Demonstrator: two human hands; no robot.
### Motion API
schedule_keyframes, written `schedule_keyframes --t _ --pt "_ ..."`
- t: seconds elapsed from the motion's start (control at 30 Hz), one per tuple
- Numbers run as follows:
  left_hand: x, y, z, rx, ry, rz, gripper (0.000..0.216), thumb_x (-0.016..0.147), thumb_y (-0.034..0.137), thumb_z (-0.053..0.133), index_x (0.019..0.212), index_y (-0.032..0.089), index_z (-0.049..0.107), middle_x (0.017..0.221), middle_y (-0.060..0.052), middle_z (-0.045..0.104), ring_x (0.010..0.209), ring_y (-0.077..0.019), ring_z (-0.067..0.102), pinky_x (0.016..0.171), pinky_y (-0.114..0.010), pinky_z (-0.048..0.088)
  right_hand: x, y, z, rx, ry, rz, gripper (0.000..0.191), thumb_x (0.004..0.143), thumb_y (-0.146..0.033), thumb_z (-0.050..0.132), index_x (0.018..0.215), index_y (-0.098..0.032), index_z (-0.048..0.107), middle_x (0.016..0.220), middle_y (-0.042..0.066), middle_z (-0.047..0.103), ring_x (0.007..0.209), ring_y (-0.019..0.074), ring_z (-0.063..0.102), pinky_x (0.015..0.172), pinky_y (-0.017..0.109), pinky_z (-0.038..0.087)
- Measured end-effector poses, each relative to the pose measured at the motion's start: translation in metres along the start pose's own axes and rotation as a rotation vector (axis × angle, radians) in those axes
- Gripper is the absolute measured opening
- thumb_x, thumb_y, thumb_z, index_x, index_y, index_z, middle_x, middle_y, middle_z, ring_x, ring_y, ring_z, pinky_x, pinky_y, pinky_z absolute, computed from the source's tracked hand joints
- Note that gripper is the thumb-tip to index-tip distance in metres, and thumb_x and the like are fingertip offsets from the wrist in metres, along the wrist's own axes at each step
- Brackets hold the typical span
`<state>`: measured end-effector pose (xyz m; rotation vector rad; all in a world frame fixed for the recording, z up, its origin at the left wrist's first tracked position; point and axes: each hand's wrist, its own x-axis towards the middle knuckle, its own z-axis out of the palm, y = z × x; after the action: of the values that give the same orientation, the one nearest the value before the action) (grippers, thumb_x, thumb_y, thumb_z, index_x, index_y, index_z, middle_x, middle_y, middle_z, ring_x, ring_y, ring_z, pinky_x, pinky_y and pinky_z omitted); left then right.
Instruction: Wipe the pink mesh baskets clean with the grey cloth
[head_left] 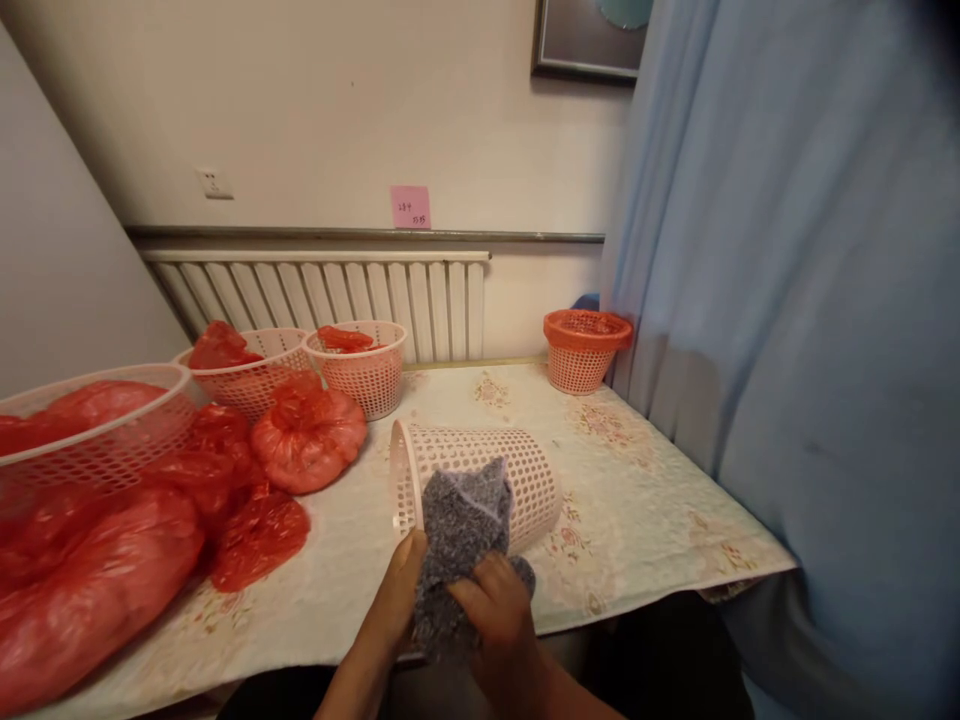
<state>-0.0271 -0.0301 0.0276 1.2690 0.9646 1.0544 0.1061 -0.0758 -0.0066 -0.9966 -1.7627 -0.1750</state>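
Observation:
A grey, fuzzy cloth (465, 510) with a lighter edge stands up between my hands, in front of the basket. My right hand (499, 600) is closed on its lower right part, the fingers bunching the fabric. At its left edge, my left hand (401, 585) grips it with the thumb up, the other fingers hidden behind the cloth. Just beyond lies a pink perforated plastic basket (525, 470) on its side, rim to the left. The cloth covers part of the basket, and I cannot tell whether they touch.
Red plastic bags (97, 570), filled and tied, crowd the table's left side. Behind them stand pink baskets (367, 380) with red bags inside. A red-lined basket (581, 365) is at the back right, beside a blue curtain (787, 300). A radiator (337, 290) runs along the wall.

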Motion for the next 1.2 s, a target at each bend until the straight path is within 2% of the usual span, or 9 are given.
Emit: schedule_keyframes --t 0.1,0.23,0.33,0.43,0.67,0.77,0.9,1.0,1.2 --pt "0.000 0.002 -0.004 -0.014 0.005 -0.004 0.066 0.081 0.068 0.039 0.103 0.011 0.064 0.089 -0.009 0.074 0.083 -0.0258 0.065 0.076 -0.035 0.052 0.003 -0.004 0.002 0.034 -0.040 -0.007 0.016 0.084 -0.021 0.046 0.086 -0.021 0.062 0.082 0.005 0.059 0.080 0.0187 0.056 0.068 0.033 0.044" --pt "0.003 -0.003 -0.008 -0.005 -0.024 -0.003 0.062 0.083 0.064 0.040 0.106 0.011 0.064 0.095 -0.010 0.073 0.092 -0.0269 0.065 0.086 -0.037 0.049 0.003 0.036 -0.005 -0.033 0.052 0.029 0.020 0.083 -0.015 0.043 0.089 -0.021 0.061 0.085 0.006 0.061 0.085 0.0204 0.057 0.075 0.037 0.047" --pt "0.006 -0.005 -0.010 0.011 -0.066 0.006 0.062 0.086 0.061 0.037 0.113 0.011 0.061 0.104 -0.012 0.072 0.098 -0.0277 0.064 0.091 -0.039 0.048 -0.002 0.077 -0.016 -0.153 0.139 0.138 0.034 0.080 -0.009 0.042 0.108 -0.021 0.058 0.099 0.008 0.063 0.098 0.0220 0.057 0.087 0.042 0.046" --pt "0.005 -0.009 -0.013 0.102 -0.052 0.041 0.060 0.086 0.059 0.038 0.115 0.012 0.060 0.109 -0.011 0.070 0.102 -0.0283 0.062 0.095 -0.040 0.045 -0.008 0.107 -0.028 -0.197 0.178 0.303 0.037 0.079 -0.011 0.045 0.114 -0.019 0.056 0.108 0.009 0.062 0.103 0.0223 0.057 0.089 0.040 0.047" --pt "-0.008 -0.035 -0.025 0.299 -0.055 0.089 0.051 0.081 0.055 0.049 0.103 0.013 0.069 0.102 -0.009 0.073 0.100 -0.0290 0.063 0.097 -0.038 0.043 -0.012 0.128 -0.040 -0.230 0.256 0.533 0.040 0.073 -0.013 0.044 0.109 -0.015 0.061 0.108 0.010 0.065 0.100 0.0222 0.060 0.088 0.036 0.048" --pt "-0.009 -0.038 -0.027 0.302 -0.067 0.098 0.052 0.082 0.056 0.047 0.103 0.014 0.069 0.100 -0.009 0.073 0.098 -0.0290 0.063 0.096 -0.038 0.044 -0.012 0.122 -0.034 -0.237 0.273 0.518 0.040 0.074 -0.013 0.044 0.111 -0.016 0.060 0.109 0.010 0.064 0.102 0.0231 0.059 0.088 0.038 0.048" --pt "-0.001 -0.034 -0.024 0.242 -0.046 0.124 0.060 0.080 0.063 0.046 0.105 0.013 0.067 0.106 -0.011 0.071 0.104 -0.0303 0.060 0.098 -0.038 0.042 -0.011 0.096 -0.020 -0.180 0.207 0.354 0.043 0.074 -0.008 0.042 0.112 -0.018 0.058 0.107 0.009 0.063 0.101 0.0220 0.058 0.088 0.038 0.048" --pt "0.005 -0.029 -0.019 0.156 -0.036 0.110 0.063 0.079 0.065 0.045 0.106 0.012 0.065 0.102 -0.012 0.072 0.104 -0.0294 0.061 0.097 -0.038 0.043 -0.010 0.063 -0.008 -0.130 0.141 0.200 0.044 0.073 -0.006 0.041 0.110 -0.019 0.059 0.098 0.008 0.063 0.095 0.0219 0.058 0.084 0.039 0.047" --pt "0.001 -0.009 -0.013 -0.013 -0.007 0.005 0.062 0.080 0.067 0.042 0.093 0.011 0.066 0.085 -0.009 0.073 0.080 -0.0250 0.065 0.076 -0.035 0.052 -0.004 -0.010 0.005 0.038 -0.010 -0.010 0.016 0.081 -0.021 0.050 0.091 -0.023 0.063 0.085 0.006 0.061 0.084 0.0203 0.056 0.071 0.034 0.044"
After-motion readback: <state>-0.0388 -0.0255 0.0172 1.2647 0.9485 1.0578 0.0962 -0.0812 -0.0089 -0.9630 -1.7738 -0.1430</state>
